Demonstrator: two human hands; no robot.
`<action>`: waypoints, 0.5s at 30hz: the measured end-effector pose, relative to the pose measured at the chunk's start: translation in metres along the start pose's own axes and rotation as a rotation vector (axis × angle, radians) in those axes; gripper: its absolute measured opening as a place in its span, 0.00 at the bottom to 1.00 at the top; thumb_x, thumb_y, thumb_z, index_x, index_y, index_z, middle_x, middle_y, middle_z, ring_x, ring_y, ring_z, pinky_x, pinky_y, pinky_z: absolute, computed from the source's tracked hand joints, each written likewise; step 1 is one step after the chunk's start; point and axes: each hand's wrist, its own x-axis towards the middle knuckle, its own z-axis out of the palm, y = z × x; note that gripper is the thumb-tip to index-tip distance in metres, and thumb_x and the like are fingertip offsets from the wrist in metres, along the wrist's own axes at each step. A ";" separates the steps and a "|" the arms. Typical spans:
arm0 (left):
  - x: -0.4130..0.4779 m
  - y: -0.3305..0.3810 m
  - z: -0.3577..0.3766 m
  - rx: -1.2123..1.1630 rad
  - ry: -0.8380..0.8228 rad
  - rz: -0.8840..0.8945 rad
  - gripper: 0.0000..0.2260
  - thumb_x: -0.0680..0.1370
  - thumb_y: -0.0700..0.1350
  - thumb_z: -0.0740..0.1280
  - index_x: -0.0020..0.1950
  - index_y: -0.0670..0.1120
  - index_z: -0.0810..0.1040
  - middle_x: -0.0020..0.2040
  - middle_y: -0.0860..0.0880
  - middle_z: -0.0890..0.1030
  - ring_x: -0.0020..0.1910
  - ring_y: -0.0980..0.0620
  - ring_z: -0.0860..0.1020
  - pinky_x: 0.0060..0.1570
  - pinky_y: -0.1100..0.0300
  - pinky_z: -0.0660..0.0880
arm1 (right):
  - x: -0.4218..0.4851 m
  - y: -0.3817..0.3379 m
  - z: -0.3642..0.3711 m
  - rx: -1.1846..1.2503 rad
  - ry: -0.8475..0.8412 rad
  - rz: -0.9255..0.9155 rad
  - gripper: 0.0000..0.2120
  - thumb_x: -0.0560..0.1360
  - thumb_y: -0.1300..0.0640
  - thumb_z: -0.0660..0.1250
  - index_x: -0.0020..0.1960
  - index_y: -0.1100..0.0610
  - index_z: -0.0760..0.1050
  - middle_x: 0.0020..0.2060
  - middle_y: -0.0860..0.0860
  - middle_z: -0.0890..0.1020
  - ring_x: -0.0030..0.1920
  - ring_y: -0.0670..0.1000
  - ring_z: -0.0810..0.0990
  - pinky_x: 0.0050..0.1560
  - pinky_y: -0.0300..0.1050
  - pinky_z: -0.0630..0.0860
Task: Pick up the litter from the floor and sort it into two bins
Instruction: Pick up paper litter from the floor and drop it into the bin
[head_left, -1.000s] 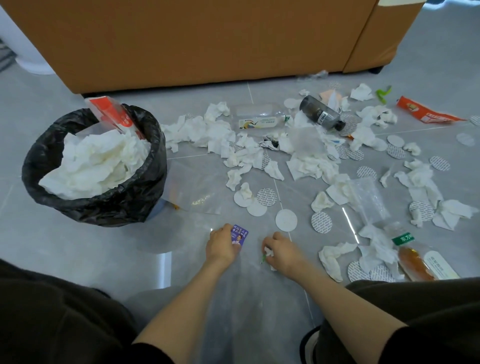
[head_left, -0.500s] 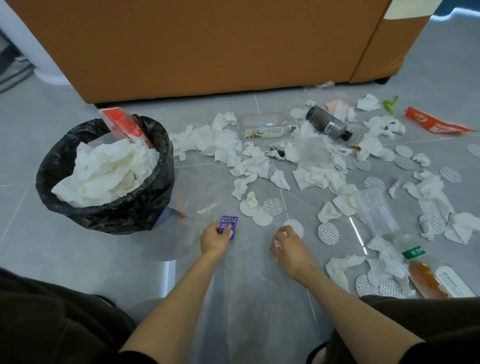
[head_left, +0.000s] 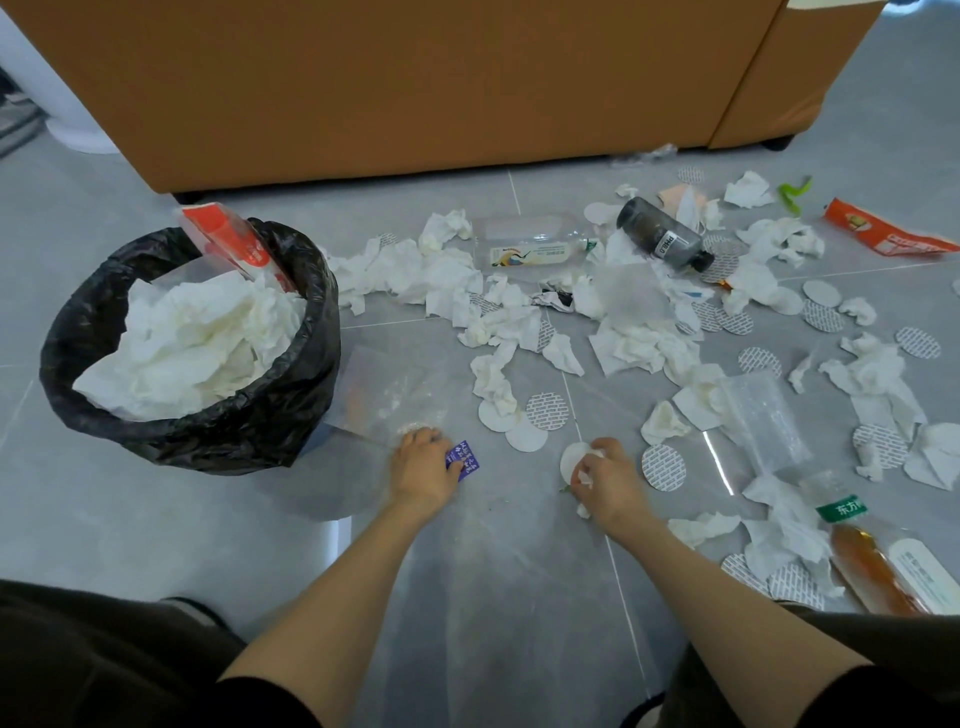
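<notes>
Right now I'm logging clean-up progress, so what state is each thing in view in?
bin: upright, nearly full of white tissue.
red wrapper: sticking up from the bin's far rim.
left hand: pinching the purple card at floor level.
right hand: curled round a tissue scrap.
clear bottle: lying on its side.
dark bottle: on its side, capped.
amber bottle: on its side, holding amber liquid.

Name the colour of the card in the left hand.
The card is purple with white print; head view.
</notes>
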 end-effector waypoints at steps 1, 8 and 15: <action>-0.003 0.003 0.000 -0.008 0.017 0.010 0.11 0.79 0.48 0.61 0.55 0.43 0.77 0.61 0.45 0.73 0.63 0.45 0.69 0.61 0.55 0.67 | -0.002 -0.002 0.000 -0.023 -0.019 -0.017 0.12 0.73 0.63 0.68 0.55 0.68 0.75 0.67 0.56 0.65 0.58 0.59 0.72 0.52 0.40 0.69; -0.019 0.023 -0.004 -0.088 -0.063 0.024 0.10 0.79 0.47 0.61 0.53 0.42 0.76 0.52 0.41 0.78 0.51 0.42 0.76 0.47 0.54 0.71 | -0.010 -0.019 0.000 -0.004 -0.180 -0.056 0.06 0.68 0.61 0.73 0.43 0.60 0.78 0.53 0.53 0.64 0.45 0.50 0.71 0.49 0.34 0.67; -0.034 0.025 0.001 -0.393 -0.080 -0.075 0.10 0.77 0.46 0.64 0.38 0.44 0.73 0.41 0.41 0.78 0.42 0.44 0.76 0.40 0.57 0.68 | -0.023 -0.025 0.006 -0.025 -0.238 -0.115 0.16 0.66 0.62 0.74 0.48 0.53 0.71 0.51 0.52 0.66 0.47 0.53 0.72 0.49 0.38 0.69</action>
